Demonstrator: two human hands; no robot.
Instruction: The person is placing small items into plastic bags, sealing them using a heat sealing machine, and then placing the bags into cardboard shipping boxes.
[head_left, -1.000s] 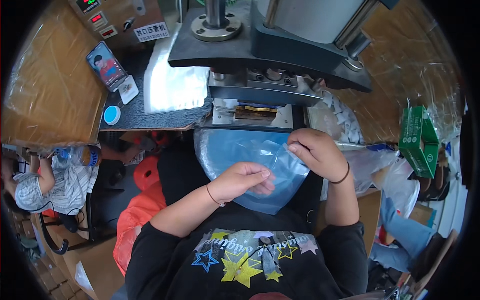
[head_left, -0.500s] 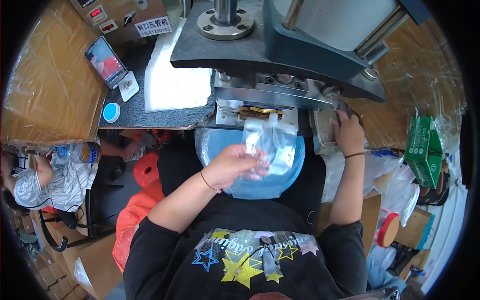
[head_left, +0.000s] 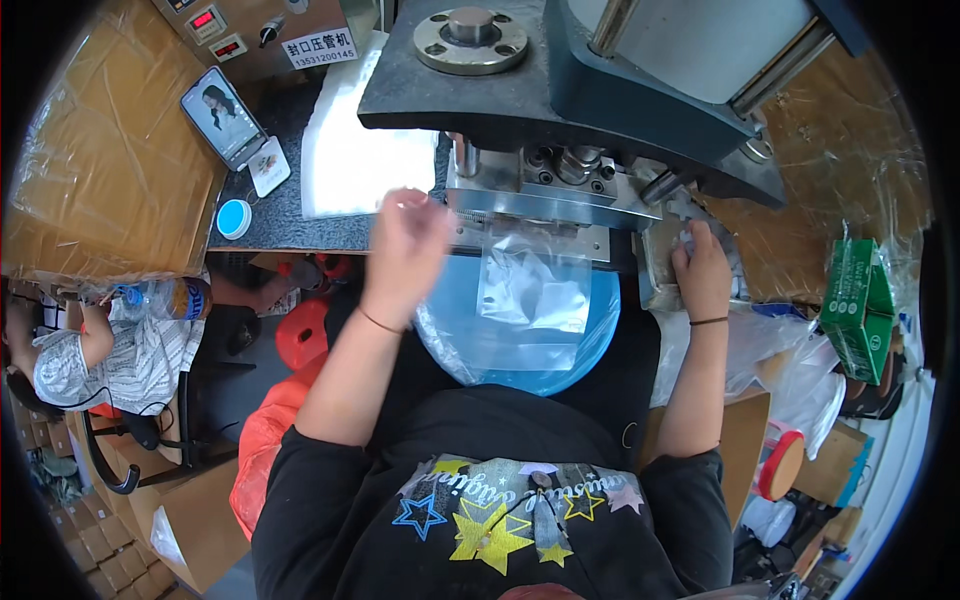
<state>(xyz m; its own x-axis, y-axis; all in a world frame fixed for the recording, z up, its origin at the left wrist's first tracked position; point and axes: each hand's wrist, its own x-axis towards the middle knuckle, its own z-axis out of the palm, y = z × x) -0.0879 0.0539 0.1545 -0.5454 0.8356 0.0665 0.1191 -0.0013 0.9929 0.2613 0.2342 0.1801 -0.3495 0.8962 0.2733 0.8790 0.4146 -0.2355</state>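
Note:
A clear plastic bag (head_left: 535, 290) hangs with its upper edge under the steel bar (head_left: 560, 208) of the press, its body lying over a blue-lined tub (head_left: 450, 345). My left hand (head_left: 408, 250) is off the bag, to its left, by a stack of white sheets or bags (head_left: 365, 170). Its fingers are smeared by motion, so I cannot see whether they hold anything. My right hand (head_left: 706, 275) is at a tray (head_left: 657, 262) right of the press, fingers bent and closed among small greyish pieces (head_left: 690, 210). What they pinch is too small to make out.
The heavy press head (head_left: 470, 100) overhangs the work area. At the left are a propped phone (head_left: 222, 115), a round tub with a blue top (head_left: 234, 219) and a big taped carton (head_left: 115, 150). A green box (head_left: 858, 310) stands right. Another person's striped garment (head_left: 125, 350) shows far left.
My left hand let go of the bag and moved up and left. The press bar came down over the bag's upper edge. My right hand stayed at the tray, its fingers shifting slightly.

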